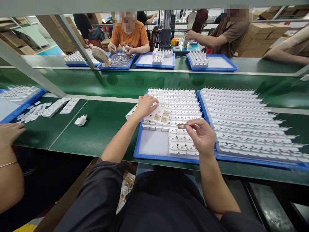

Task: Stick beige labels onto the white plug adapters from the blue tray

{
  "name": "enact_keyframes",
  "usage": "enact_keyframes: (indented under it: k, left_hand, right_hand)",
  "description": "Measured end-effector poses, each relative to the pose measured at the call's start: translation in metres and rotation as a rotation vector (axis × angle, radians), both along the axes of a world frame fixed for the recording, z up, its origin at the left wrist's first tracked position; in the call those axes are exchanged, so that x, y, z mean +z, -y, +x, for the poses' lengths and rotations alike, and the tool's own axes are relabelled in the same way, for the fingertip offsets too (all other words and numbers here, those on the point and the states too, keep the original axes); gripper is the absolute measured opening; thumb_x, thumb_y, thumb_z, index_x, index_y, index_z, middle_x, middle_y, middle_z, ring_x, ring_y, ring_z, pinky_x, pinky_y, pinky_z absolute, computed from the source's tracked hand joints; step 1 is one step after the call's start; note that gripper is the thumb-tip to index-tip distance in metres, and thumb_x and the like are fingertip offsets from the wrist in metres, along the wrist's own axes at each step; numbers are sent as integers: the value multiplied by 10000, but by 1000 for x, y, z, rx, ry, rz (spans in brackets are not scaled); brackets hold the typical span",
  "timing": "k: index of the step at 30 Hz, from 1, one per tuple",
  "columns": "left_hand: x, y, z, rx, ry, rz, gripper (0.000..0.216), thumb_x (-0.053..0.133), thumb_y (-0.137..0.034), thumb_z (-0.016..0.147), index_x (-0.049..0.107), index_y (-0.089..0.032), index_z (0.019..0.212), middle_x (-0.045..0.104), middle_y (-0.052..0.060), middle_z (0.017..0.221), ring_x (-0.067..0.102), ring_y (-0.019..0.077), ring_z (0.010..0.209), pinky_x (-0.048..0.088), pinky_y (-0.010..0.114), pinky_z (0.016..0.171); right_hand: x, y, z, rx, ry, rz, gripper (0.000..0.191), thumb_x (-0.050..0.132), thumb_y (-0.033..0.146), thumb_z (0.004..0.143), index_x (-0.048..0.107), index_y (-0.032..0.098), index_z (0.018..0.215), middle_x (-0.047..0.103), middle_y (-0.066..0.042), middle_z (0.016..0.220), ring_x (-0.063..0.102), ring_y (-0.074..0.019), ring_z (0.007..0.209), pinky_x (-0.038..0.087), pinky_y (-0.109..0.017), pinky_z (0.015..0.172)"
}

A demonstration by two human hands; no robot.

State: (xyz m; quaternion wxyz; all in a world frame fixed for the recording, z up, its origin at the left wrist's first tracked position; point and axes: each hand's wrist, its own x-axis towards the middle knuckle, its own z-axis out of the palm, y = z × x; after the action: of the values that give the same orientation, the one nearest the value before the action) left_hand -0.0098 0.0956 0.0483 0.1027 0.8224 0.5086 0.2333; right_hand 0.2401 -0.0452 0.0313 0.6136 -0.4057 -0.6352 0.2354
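My right hand [202,135] pinches a small flat tan piece with cut-outs [181,126] between thumb and fingertips, above the plug rows. A white sheet with tan stickers [160,112] lies over some of the plugs. My left hand [146,107] rests over this sheet, its fingers curved and slightly apart. Whether any fingertip grips the sheet's edge is hidden. Under both hands, a blue-rimmed tray [152,145] holds rows of white plug housings [177,101] with metal pins pointing up. The tray's front left corner shows its bare white bottom.
A second blue tray [241,158] full of plugs adjoins on the right. One loose plug [81,120] lies on the green bench [96,135]. Further left are white pieces [36,111], another tray [36,95] and a neighbour's hand [11,133]. Co-workers sit across the bench; a slanted post [33,66] stands left.
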Motion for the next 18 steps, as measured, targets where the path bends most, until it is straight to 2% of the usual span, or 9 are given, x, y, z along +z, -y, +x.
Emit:
enact_keyframes:
  k: [1, 3, 7, 9, 11, 14, 16, 18]
  left_hand:
    - [-1, 7, -1, 16, 1, 56, 215, 574, -283, 972, 723, -195, 1100, 735, 124, 1223, 552, 334, 1229, 340, 513, 1060]
    - [-2, 30, 0, -44, 36, 120, 273, 534, -322, 1009, 698, -192, 1185, 723, 132, 1245, 565, 317, 1220, 370, 486, 1054]
    - [-11, 96, 13, -356, 50, 97, 352, 548, -477, 1019, 692, -203, 1187, 730, 118, 1213, 622, 276, 1160, 450, 429, 1026]
    - [-25, 126, 24, -430, 22, 105, 438, 597, -565, 975, 692, -200, 1198, 693, 147, 1294, 619, 298, 1174, 484, 437, 998]
    - [-42, 149, 35, -449, 5, 140, 470, 624, -582, 952, 686, -197, 1215, 646, 179, 1366, 610, 321, 1190, 507, 454, 988]
    - [-62, 169, 42, -421, 3, 201, 326, 622, -459, 985, 680, -225, 1204, 615, 176, 1420, 617, 310, 1162, 531, 457, 969]
    - [-68, 175, 39, -393, 41, 202, 232, 610, -367, 1000, 670, -231, 1179, 617, 165, 1425, 631, 289, 1117, 544, 445, 944]
    - [-71, 179, 31, -377, 101, 136, 195, 593, -320, 1006, 646, -220, 1165, 661, 160, 1349, 651, 271, 1074, 553, 426, 917]
  right_hand:
    - [-2, 1, 2, -18, -7, -21, 84, 740, 248, 902, 708, 251, 979, 723, -25, 866, 706, -198, 822, 615, -349, 689]
    - [-6, 4, 7, -44, -10, -42, 121, 748, 243, 902, 724, 257, 1020, 728, -23, 871, 708, -197, 824, 617, -352, 702]
    - [-10, 9, 14, -22, 2, -23, 84, 740, 213, 911, 746, 259, 982, 735, -24, 871, 703, -195, 826, 604, -358, 717]
    - [-11, 10, 15, -20, 1, -24, 71, 726, 219, 922, 742, 258, 979, 732, -30, 886, 699, -200, 844, 592, -350, 692]
    - [-11, 11, 15, -22, 8, -22, 52, 714, 234, 931, 737, 259, 970, 721, -41, 911, 694, -211, 879, 582, -344, 670]
    - [-10, 13, 15, -37, 44, -6, 39, 725, 238, 920, 740, 266, 943, 696, -63, 985, 680, -231, 965, 580, -342, 658]
    - [-8, 16, 16, -62, 75, 13, 48, 746, 222, 901, 748, 269, 910, 673, -73, 1007, 664, -240, 1007, 569, -336, 644]
    - [-6, 19, 17, -69, 86, 21, 65, 757, 204, 890, 752, 269, 896, 662, -72, 977, 657, -235, 977, 554, -333, 630]
